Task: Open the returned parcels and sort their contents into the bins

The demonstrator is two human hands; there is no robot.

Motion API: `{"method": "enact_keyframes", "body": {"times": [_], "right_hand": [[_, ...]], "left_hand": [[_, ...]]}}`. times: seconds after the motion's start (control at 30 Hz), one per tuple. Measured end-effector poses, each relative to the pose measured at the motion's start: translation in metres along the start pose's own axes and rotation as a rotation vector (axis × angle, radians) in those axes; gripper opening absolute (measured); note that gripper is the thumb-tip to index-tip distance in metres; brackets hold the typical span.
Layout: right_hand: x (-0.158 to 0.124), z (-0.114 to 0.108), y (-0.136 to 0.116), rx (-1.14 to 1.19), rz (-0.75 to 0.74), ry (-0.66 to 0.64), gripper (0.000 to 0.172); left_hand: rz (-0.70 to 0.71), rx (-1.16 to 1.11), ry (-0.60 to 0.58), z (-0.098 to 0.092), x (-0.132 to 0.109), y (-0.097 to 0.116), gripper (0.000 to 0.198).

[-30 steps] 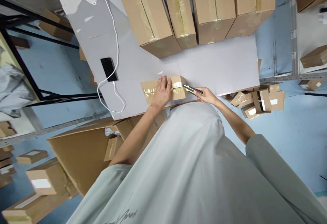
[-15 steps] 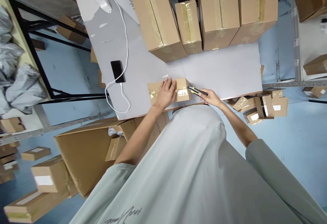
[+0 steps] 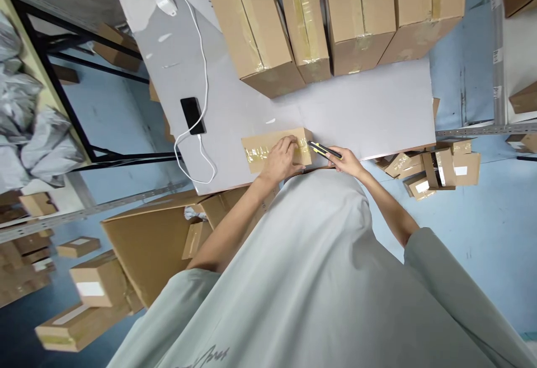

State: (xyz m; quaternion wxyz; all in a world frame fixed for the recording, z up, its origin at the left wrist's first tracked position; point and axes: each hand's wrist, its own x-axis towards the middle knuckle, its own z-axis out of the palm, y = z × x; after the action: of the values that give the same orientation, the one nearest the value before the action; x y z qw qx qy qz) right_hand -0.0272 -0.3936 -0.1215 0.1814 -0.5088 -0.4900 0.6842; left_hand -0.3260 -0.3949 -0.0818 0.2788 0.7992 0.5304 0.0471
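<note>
A small cardboard box [image 3: 272, 143] with shiny clear tape along its top lies near the table's front edge. My left hand [image 3: 280, 161] grips it toward its right end, fingers bent over the taped top and thumb at the near side. In my right hand [image 3: 344, 161] is a black and yellow utility knife [image 3: 324, 150], fingers closed round its handle. The knife's tip points left, at the box's right end; whether it touches the cardboard I cannot tell.
Several large taped boxes [image 3: 361, 10] line the back of the grey table [image 3: 394, 105]. A phone [image 3: 193, 115] on a white cable [image 3: 205, 71] lies at left. A big open carton [image 3: 146, 245] stands below left. Small boxes [image 3: 444, 166] lie on the floor at right.
My left hand has slid right along the box, its fingers going from flat to bent, with the thumb apart. The knife in my right hand stays at the box's right end.
</note>
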Motion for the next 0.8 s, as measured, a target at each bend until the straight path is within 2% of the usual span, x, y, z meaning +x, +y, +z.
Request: {"method": "enact_keyframes", "body": {"times": [0.23,0.53,0.73,0.8], "right_hand": [[-0.005,-0.003,0.002,-0.013,-0.014,-0.033,0.065],[-0.010,0.003,0.005,0.074,0.006,-0.086,0.070],[-0.038,-0.009,0.004,-0.115,0.003,-0.136,0.060],[-0.047,-0.017,0.004,-0.155,-0.003,-0.097,0.062]], "left_hand": [[-0.053,0.088,-0.053,-0.003,0.008,0.004,0.064],[-0.079,0.037,-0.026,0.001,0.005,0.004,0.067],[-0.121,0.001,0.043,0.011,-0.002,0.006,0.062],[-0.117,-0.011,0.079,0.014,-0.006,0.007,0.061]]}}
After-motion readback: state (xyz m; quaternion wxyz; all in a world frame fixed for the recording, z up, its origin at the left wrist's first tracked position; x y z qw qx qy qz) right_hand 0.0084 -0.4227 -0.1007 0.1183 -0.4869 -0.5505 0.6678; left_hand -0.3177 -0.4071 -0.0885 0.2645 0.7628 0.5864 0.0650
